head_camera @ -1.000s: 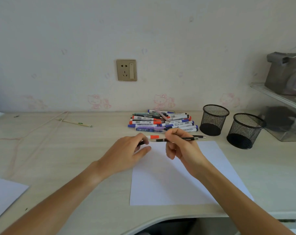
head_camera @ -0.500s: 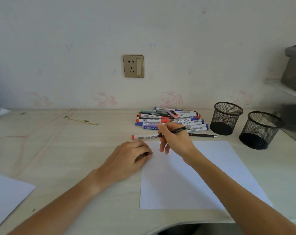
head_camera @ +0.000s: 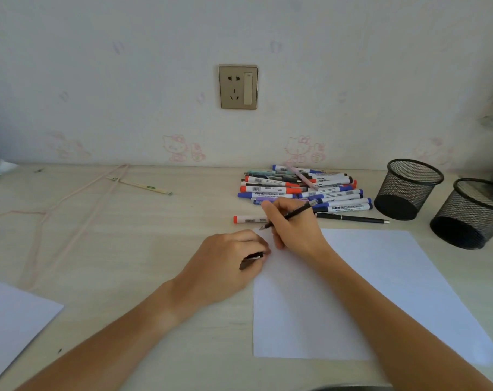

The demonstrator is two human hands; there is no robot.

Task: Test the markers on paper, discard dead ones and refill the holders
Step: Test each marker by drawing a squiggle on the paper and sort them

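Note:
A white sheet of paper (head_camera: 366,292) lies on the desk in front of me. My right hand (head_camera: 293,227) grips a thin black pen (head_camera: 291,214) in a writing hold, its tip at the sheet's far left corner. My left hand (head_camera: 225,266) rests at the sheet's left edge and holds the pen's black cap (head_camera: 251,258). A pile of several markers (head_camera: 301,189) lies behind, with blue, red and black caps. One red-capped marker (head_camera: 246,219) and one black pen (head_camera: 352,218) lie apart in front of the pile. Two black mesh holders (head_camera: 407,190) (head_camera: 471,214) stand at the right.
A second white sheet (head_camera: 11,320) lies at the desk's near left. A pink cord (head_camera: 70,198) and a thin wooden stick (head_camera: 143,186) lie at the back left. A wall socket (head_camera: 237,86) is on the wall above the desk.
My hands pulled the cap off the black pen. My right hand turned the pen into a writing hold and lowered its tip to the paper's corner; my left hand keeps the cap.

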